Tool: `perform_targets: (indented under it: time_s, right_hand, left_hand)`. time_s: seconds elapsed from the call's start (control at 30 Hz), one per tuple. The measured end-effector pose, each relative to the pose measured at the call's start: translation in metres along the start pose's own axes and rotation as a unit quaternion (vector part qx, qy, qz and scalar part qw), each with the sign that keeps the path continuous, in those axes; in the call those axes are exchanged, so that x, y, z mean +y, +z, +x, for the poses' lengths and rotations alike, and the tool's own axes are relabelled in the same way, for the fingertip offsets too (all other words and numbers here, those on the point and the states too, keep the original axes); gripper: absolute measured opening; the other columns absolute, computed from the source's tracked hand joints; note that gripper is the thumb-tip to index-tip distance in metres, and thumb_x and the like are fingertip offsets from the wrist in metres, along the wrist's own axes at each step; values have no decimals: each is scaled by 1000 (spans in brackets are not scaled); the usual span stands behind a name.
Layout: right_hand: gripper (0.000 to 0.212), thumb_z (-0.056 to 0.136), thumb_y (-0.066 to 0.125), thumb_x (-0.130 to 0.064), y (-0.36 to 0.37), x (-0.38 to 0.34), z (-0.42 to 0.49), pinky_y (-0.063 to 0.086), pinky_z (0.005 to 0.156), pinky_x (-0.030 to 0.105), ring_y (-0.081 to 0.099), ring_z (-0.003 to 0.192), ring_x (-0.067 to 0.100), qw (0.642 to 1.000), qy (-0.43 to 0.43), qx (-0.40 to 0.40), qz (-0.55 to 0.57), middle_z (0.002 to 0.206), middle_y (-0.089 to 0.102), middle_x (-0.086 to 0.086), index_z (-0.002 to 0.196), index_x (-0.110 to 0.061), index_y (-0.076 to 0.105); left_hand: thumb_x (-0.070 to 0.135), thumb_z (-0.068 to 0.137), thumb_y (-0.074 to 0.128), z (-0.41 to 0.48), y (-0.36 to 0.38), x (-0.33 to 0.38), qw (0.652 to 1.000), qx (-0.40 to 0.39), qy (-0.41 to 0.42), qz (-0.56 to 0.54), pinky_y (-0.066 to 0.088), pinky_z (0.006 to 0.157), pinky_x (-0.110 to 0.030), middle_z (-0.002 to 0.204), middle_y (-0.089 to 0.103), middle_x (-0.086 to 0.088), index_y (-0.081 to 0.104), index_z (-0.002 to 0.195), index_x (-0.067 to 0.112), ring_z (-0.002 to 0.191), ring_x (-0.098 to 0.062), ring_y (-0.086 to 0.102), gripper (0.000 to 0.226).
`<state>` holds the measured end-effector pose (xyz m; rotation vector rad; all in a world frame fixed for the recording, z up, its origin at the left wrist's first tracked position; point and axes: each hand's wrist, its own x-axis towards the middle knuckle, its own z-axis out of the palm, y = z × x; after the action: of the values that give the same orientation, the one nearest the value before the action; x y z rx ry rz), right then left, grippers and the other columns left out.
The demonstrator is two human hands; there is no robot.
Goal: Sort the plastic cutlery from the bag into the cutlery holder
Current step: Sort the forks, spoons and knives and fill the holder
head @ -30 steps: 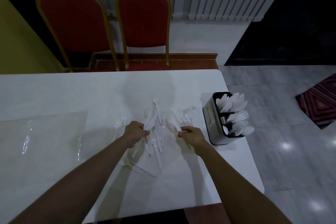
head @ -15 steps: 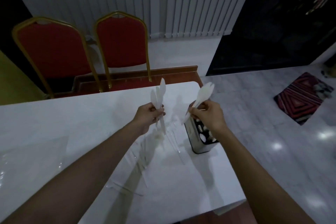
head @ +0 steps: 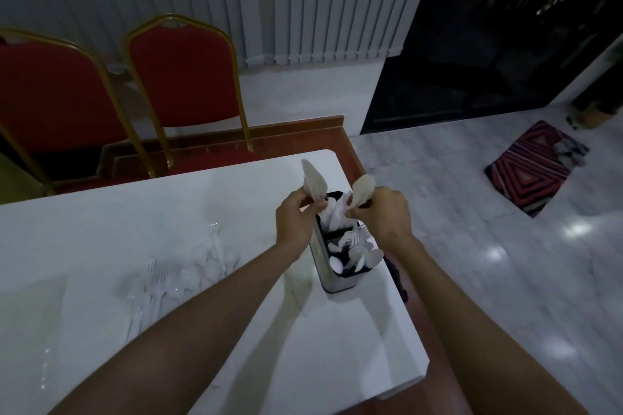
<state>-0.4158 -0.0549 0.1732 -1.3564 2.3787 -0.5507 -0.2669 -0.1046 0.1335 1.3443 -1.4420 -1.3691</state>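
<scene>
A black cutlery holder (head: 328, 274) stands near the right edge of the white table (head: 337, 347), with white plastic spoons and forks sticking out of its compartments. My left hand (head: 296, 222) grips a bunch of white plastic spoons (head: 313, 180) just above the holder's far compartment. My right hand (head: 386, 216) pinches more white spoons (head: 362, 189) over the same end. Loose clear forks and spoons (head: 175, 276) lie in a pile on the table to the left. The clear plastic bag (head: 30, 330) lies flat at the far left.
Two red chairs with gold frames (head: 182, 77) stand behind the table. The table's right edge and near corner (head: 418, 371) are close to the holder. A striped rug (head: 536, 167) lies on the grey floor to the right.
Both hands lifted spoons off the table pile and carried them right, over the holder. The view swung right with them, so the pile now lies at the left.
</scene>
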Motion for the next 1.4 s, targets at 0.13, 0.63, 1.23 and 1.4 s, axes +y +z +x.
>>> perform_targets:
  time_s: [0.13,0.63,1.23,1.4]
  right_hand:
    - [40,64,84,-47,-1,-2,5,50,68,31,59,76,20,997,-8,-33,-66,83,57,1,85,-17,68]
    - [34,79,72,-44,-2,8,7,49,65,33,53,83,13,979,-198,-53,-15,93,63,-11,104,-24,60]
    - [23,94,54,-45,13,-10,5,50,66,26,54,89,7,964,-251,74,37,107,66,-18,115,-40,62]
    - [16,91,61,-38,14,1,1,40,56,22,50,82,6,972,-207,102,36,76,57,-15,104,-37,70]
  left_hand:
    - [21,79,74,0,5,-12,984,-2,93,149,50,79,-41,84,72,-5,74,94,10,82,-25,62,19]
    - [4,91,57,-16,7,-16,958,-56,136,246,51,76,-23,99,66,0,55,115,9,86,-14,62,24]
    - [20,92,60,-25,-6,-16,972,-11,125,197,52,81,-30,97,72,-6,65,106,7,89,-17,66,20]
    - [25,90,62,-19,-12,-4,981,-2,147,131,55,79,-29,97,71,4,64,106,17,87,-8,66,18]
